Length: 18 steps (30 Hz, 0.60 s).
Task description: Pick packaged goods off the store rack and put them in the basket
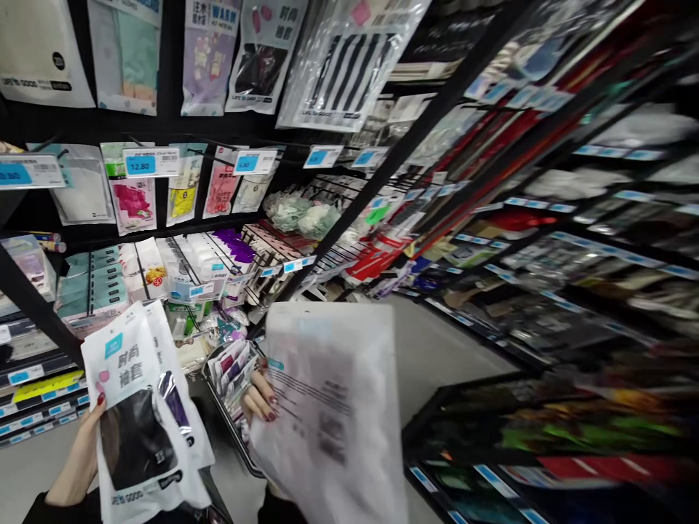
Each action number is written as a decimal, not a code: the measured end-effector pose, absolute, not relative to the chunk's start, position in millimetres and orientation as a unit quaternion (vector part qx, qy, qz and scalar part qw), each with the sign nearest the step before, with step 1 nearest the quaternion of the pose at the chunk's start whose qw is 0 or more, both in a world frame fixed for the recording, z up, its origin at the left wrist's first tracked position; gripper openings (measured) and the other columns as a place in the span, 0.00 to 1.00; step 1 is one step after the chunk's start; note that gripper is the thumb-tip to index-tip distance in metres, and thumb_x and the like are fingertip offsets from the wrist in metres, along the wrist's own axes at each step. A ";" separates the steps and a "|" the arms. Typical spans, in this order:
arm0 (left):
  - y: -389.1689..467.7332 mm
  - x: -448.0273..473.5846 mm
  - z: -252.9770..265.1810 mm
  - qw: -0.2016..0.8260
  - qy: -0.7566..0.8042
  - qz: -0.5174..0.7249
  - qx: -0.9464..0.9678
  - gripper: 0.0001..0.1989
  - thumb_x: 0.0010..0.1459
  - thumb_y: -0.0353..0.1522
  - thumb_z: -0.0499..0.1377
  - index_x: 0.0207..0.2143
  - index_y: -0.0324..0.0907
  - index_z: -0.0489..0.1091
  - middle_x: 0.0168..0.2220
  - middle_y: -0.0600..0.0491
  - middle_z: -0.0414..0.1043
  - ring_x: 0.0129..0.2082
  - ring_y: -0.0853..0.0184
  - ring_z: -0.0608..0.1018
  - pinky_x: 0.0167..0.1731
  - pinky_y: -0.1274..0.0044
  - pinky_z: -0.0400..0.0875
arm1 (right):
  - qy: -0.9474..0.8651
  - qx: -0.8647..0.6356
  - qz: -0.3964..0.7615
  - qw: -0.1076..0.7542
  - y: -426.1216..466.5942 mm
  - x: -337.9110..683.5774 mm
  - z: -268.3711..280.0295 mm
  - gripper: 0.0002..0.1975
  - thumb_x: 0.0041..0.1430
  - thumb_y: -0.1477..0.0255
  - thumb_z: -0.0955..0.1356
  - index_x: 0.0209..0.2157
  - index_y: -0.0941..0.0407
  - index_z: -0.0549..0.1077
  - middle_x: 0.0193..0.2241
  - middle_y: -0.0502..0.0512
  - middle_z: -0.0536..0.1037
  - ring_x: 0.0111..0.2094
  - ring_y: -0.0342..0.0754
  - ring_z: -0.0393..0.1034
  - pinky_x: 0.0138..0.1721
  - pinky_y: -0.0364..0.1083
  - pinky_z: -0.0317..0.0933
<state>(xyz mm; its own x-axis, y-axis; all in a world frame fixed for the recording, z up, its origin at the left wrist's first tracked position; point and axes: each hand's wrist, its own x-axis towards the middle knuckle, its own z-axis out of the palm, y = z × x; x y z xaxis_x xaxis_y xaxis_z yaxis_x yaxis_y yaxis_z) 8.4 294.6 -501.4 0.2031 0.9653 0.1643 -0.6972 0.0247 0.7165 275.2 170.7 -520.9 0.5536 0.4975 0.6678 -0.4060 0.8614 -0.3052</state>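
My left hand (79, 447) is closed round a couple of overlapping white packs of arm sleeves (139, 437), thumb on the front one. Dark fabric shows through the front pack's clear window, and purple fabric shows in the one behind. To the right, my right hand (261, 397) grips the edge of a larger whitish plastic pack (349, 378). Its printed back faces me and looks slightly blurred; the contents are hidden. Beneath and between my hands is a dark-rimmed basket (240, 451) with several small packs (232, 367) in it.
Striped sleeve packs (354, 69) hang on hooks at the top, with glove packs (134, 193) lower down. Teal boxes (92, 284) line a shelf at the left. Blurred stocked shelves (573, 306) run along the right, beside the grey floor (437, 349).
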 end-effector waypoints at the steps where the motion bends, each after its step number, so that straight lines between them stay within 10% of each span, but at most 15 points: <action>1: 292.3 7.8 -499.5 0.699 0.190 0.598 0.342 0.27 0.51 0.22 0.58 0.55 0.41 0.64 0.33 0.50 0.79 0.36 0.57 0.80 0.44 0.69 0.73 | -0.392 -0.033 0.270 0.879 172.6 273.6 -520.4 0.14 0.60 0.59 0.60 0.31 0.54 0.66 0.17 0.41 0.44 0.12 0.34 0.28 0.11 0.37 0.31; 12: 270.2 14.2 -492.1 0.727 0.230 0.564 0.317 0.27 0.61 0.27 0.49 0.62 0.46 0.55 0.36 0.51 0.79 0.37 0.59 0.80 0.44 0.69 0.73 | -0.370 0.065 0.371 0.849 182.2 260.0 -529.6 0.16 0.64 0.62 0.54 0.36 0.56 0.65 0.19 0.40 0.41 0.14 0.34 0.23 0.13 0.37 0.25; 18: 277.8 13.9 -500.9 0.731 0.236 0.565 0.300 0.24 0.61 0.28 0.51 0.61 0.44 0.58 0.27 0.53 0.78 0.34 0.59 0.80 0.44 0.69 0.73 | -0.415 -0.292 0.066 0.859 184.2 280.8 -527.3 0.24 0.60 0.51 0.49 0.23 0.53 0.58 0.16 0.47 0.54 0.14 0.41 0.45 0.16 0.42 0.48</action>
